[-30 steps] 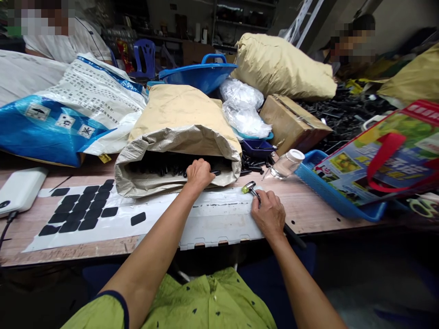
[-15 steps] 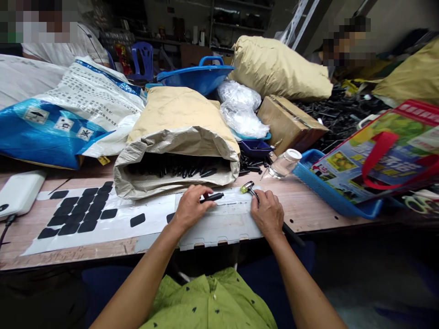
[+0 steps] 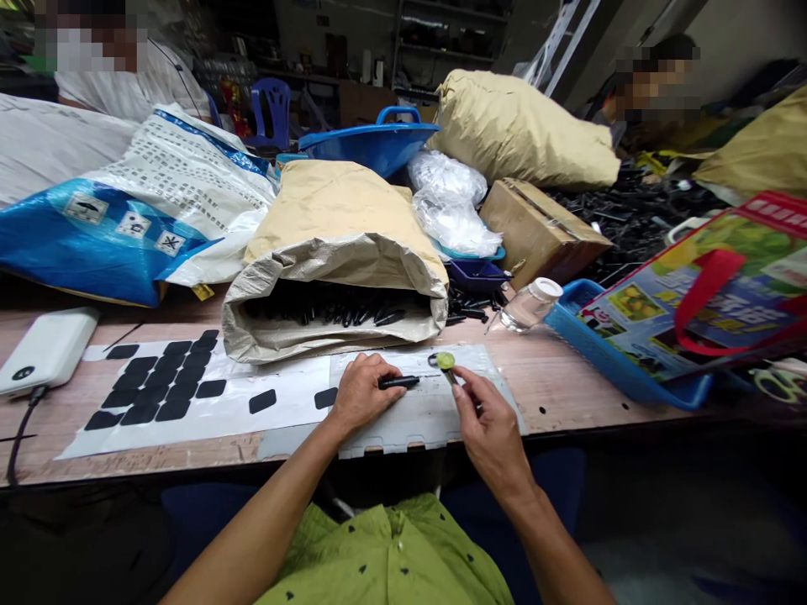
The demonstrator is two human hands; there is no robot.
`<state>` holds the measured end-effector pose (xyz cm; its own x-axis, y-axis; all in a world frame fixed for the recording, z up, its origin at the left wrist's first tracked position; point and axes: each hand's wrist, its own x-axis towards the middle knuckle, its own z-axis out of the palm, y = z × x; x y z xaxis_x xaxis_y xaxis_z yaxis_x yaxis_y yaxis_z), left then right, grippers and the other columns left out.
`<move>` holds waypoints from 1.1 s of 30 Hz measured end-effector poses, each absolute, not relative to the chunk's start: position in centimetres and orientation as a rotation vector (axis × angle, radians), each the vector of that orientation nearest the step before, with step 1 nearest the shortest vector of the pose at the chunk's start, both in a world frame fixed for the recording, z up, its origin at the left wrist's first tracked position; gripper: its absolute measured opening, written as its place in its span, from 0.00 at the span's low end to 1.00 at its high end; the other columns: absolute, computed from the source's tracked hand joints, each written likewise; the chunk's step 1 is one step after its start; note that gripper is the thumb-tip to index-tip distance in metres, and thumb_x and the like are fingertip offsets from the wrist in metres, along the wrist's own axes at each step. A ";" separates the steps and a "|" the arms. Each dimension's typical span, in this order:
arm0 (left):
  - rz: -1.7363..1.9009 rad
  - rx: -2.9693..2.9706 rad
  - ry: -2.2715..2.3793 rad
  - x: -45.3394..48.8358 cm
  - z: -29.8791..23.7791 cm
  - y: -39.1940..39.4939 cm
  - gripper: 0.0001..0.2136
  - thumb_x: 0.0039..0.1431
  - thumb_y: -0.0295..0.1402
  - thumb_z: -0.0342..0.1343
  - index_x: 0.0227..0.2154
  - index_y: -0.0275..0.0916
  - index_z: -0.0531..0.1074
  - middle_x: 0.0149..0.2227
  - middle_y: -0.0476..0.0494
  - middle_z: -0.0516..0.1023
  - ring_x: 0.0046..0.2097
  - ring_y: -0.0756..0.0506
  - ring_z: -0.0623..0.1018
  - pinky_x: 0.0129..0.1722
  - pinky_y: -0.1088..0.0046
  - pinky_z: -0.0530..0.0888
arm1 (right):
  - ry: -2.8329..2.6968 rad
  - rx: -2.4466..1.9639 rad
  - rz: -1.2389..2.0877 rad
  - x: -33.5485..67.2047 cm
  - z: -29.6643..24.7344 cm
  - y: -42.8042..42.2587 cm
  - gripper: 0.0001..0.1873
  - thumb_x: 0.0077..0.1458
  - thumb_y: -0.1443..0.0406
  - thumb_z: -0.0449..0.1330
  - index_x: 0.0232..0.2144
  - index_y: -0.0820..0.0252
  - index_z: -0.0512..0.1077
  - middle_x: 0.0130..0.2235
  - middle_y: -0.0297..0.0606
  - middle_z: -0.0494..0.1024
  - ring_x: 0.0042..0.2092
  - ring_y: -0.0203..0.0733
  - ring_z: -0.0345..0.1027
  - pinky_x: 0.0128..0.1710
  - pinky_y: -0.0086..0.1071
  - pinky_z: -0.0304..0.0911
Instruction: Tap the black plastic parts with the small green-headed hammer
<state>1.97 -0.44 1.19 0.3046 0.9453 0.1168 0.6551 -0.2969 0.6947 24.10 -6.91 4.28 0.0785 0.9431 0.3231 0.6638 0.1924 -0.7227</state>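
My left hand [image 3: 366, 391] is closed on a black pen-shaped piece [image 3: 399, 381], its tapered tip pointing right, low over a grey board [image 3: 409, 420]. My right hand [image 3: 490, 420] grips the handle of a small hammer [image 3: 445, 362]. The hammer's round yellow-green face is turned up toward me, above the board and to the right of the black piece. Behind my left hand lies an open paper sack [image 3: 353, 202] with many similar black pieces [image 3: 346, 313] inside its mouth.
Black rounded patches [image 3: 172, 409] lie on a white sheet at left, near a white power bank [image 3: 54, 349]. A clear cup [image 3: 528, 307], a blue basket [image 3: 586, 349] with a printed bag [image 3: 712, 294], and a cardboard box [image 3: 535, 227] stand at right. Two people are beyond.
The hammer has turned so its yellow-green face points upward, and my right wrist has rolled with it. My left hand still holds the black piece. The camera view has shifted slightly.
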 end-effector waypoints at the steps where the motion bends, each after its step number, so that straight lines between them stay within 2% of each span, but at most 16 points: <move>1: 0.712 2.039 1.417 2.0 1.2 -0.4 0.07 0.55 0.35 0.67 0.38 0.45 0.82 0.36 0.47 0.78 0.44 0.41 0.72 0.45 0.64 0.66 | -1.678 -1.531 0.468 23.6 4.2 -7.3 0.18 0.68 0.60 0.54 0.56 0.54 0.74 0.50 0.41 0.79 0.49 0.42 0.73 0.51 0.37 0.68; 4: 0.703 2.017 1.426 2.1 1.3 -0.4 0.07 0.55 0.34 0.67 0.38 0.45 0.83 0.36 0.48 0.79 0.45 0.41 0.72 0.45 0.64 0.66 | -1.731 -1.521 0.496 22.8 3.8 -7.7 0.17 0.68 0.62 0.53 0.55 0.54 0.74 0.50 0.41 0.79 0.51 0.42 0.73 0.53 0.37 0.68; 9: 0.698 2.012 1.432 2.1 1.5 -0.5 0.07 0.55 0.34 0.67 0.38 0.46 0.83 0.35 0.48 0.78 0.44 0.41 0.72 0.45 0.64 0.66 | -1.751 -1.506 0.402 22.2 3.8 -7.8 0.18 0.68 0.62 0.52 0.57 0.54 0.73 0.48 0.42 0.79 0.51 0.43 0.73 0.53 0.38 0.68; 25: 0.703 2.010 1.429 2.1 1.3 -0.5 0.05 0.55 0.35 0.67 0.36 0.48 0.83 0.36 0.49 0.79 0.45 0.42 0.71 0.46 0.64 0.66 | -1.853 -1.488 0.461 20.8 3.6 -7.7 0.18 0.68 0.63 0.52 0.56 0.53 0.73 0.47 0.41 0.79 0.49 0.43 0.73 0.51 0.36 0.68; 28: 0.708 2.009 1.435 2.1 1.4 -0.5 0.07 0.55 0.35 0.68 0.38 0.47 0.82 0.37 0.48 0.79 0.45 0.41 0.71 0.46 0.63 0.66 | -1.790 -1.532 0.370 22.8 3.9 -6.7 0.18 0.68 0.62 0.53 0.55 0.54 0.74 0.47 0.41 0.79 0.48 0.42 0.73 0.50 0.36 0.67; 33: 0.729 2.027 1.439 2.1 1.4 -0.7 0.07 0.54 0.34 0.67 0.36 0.46 0.81 0.37 0.48 0.79 0.45 0.40 0.72 0.47 0.62 0.66 | -1.699 -1.846 0.041 28.2 3.2 -3.5 0.17 0.64 0.60 0.56 0.51 0.55 0.77 0.42 0.40 0.79 0.41 0.43 0.70 0.42 0.36 0.62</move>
<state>2.13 -0.70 1.42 0.2818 0.9524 0.1167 0.6577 -0.2803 0.6992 28.17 -3.49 3.23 0.1713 0.9096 0.3785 0.8905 0.0215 -0.4546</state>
